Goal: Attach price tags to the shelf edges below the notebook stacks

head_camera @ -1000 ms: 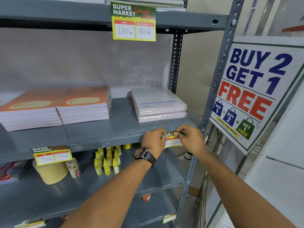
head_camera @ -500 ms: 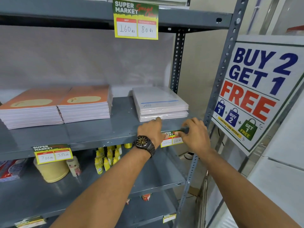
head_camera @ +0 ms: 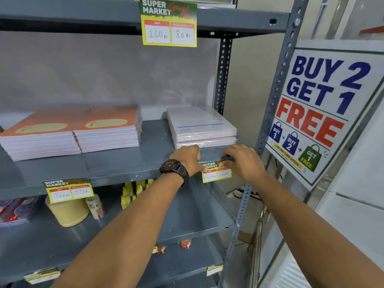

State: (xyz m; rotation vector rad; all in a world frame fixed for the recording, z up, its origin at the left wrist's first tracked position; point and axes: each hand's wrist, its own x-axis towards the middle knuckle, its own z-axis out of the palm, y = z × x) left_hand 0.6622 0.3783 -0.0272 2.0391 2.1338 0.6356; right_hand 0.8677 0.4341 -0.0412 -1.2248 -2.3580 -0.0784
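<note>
A small green and yellow price tag (head_camera: 216,173) marked 200 and 100 hangs on the front edge of the grey middle shelf (head_camera: 116,173), below the white notebook stack (head_camera: 201,126). My left hand (head_camera: 188,160), with a black watch on its wrist, presses the tag's left top corner with its thumb. Over the tag's right top edge lies my right hand (head_camera: 242,161), fingers flat on the shelf lip. Two orange notebook stacks (head_camera: 70,132) lie at the left, with another tag (head_camera: 68,190) on the edge below them.
A larger tag (head_camera: 169,22) hangs from the top shelf edge. Yellow bottles (head_camera: 135,191), tape rolls (head_camera: 68,210) and packets sit on the lower shelf. A slotted upright post (head_camera: 272,113) and a "Buy 2 Get 1 Free" sign (head_camera: 320,109) stand at the right.
Both hands rose from pinching the tag in front of the shelf edge to pressing it against that edge. The tag now hangs flat with its prices showing.
</note>
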